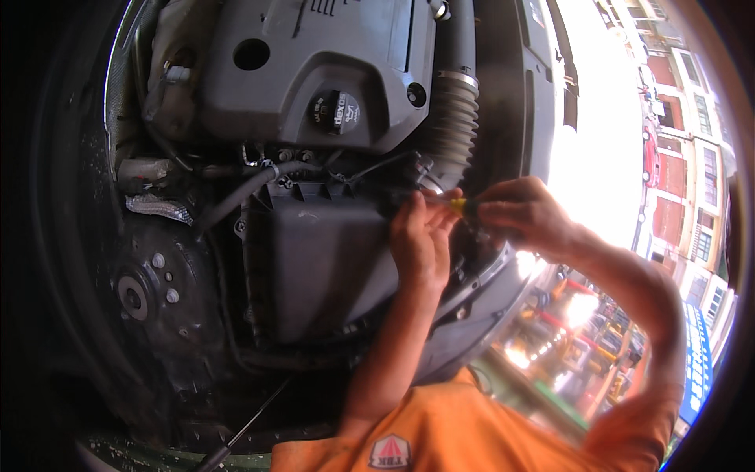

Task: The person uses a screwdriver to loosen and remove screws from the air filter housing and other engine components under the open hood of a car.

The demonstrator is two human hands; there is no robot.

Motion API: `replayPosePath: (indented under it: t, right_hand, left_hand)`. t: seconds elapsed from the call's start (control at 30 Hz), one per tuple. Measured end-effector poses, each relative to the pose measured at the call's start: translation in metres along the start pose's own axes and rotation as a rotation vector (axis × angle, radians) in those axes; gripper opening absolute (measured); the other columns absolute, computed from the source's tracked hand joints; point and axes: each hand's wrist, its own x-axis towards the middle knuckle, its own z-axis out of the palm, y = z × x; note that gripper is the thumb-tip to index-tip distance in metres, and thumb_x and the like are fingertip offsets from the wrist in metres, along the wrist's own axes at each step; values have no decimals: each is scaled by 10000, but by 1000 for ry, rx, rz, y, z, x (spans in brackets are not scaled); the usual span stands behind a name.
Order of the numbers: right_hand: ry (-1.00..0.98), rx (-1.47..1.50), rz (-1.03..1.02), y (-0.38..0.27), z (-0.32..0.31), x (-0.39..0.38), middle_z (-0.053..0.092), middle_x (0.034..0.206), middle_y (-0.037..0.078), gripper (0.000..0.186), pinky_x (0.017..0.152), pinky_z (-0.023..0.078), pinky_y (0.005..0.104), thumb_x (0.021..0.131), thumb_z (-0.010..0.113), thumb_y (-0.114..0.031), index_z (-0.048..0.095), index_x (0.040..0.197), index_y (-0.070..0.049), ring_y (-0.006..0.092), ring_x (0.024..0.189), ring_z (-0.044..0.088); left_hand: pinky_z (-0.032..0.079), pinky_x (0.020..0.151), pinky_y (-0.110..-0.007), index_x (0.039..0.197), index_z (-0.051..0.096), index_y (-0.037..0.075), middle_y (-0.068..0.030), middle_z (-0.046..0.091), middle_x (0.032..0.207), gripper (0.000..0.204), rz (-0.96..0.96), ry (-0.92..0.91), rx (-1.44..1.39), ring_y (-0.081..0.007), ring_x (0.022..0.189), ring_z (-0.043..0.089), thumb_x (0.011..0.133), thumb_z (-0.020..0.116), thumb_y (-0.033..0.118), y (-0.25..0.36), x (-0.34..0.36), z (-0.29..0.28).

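A screwdriver [458,204] with a yellow and dark handle lies roughly level over the front of the engine bay. My right hand [523,211] is closed around its handle. The fingers of my left hand [425,240] pinch together at the shaft, by the lower end of a ribbed intake hose [456,122]. The screwdriver's tip is hidden by those fingers, and a metal clamp [425,167] sits just beyond them. Below and left of my left hand is the black air filter box [330,252].
A grey engine cover [314,39] with a black oil cap [340,112] fills the top. At left stands the strut mount [135,297]; a thin hose [244,193] crosses behind the filter box. A rod [255,415] rises at lower left. Bright street and buildings lie to the right.
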Motion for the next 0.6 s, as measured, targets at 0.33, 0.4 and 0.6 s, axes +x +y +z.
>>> replayPosePath:
  t: [0.33, 0.4, 0.6]
  right_hand:
    - [85, -1199, -595, -24, 9, -20, 634, 754, 132, 174, 504, 469, 358, 900, 592, -142, 672, 958, 1, 271, 597, 639]
    - [77, -589, -220, -29, 7, -14, 628, 705, 104, 204, 479, 446, 316, 918, 570, -146, 674, 955, 26, 202, 566, 619]
    - [115, 205, 227, -25, 12, 0, 591, 652, 43, 240, 496, 450, 298, 925, 611, -207, 655, 887, 26, 124, 566, 591]
  left_hand:
    - [462, 1017, -423, 984, 605, 23, -225, 693, 1065, 277, -6, 10, 25, -288, 1070, 645, 1066, 414, 206, 3, -3, 9]
    - [457, 1021, -427, 982, 602, 24, -228, 690, 1070, 278, -34, 5, 17, -289, 1073, 642, 1067, 412, 210, 3, -2, 10]
    - [455, 1026, -438, 989, 588, 30, -233, 686, 1075, 277, -15, 24, 13, -308, 1070, 640, 1070, 409, 225, 4, 1, 3]
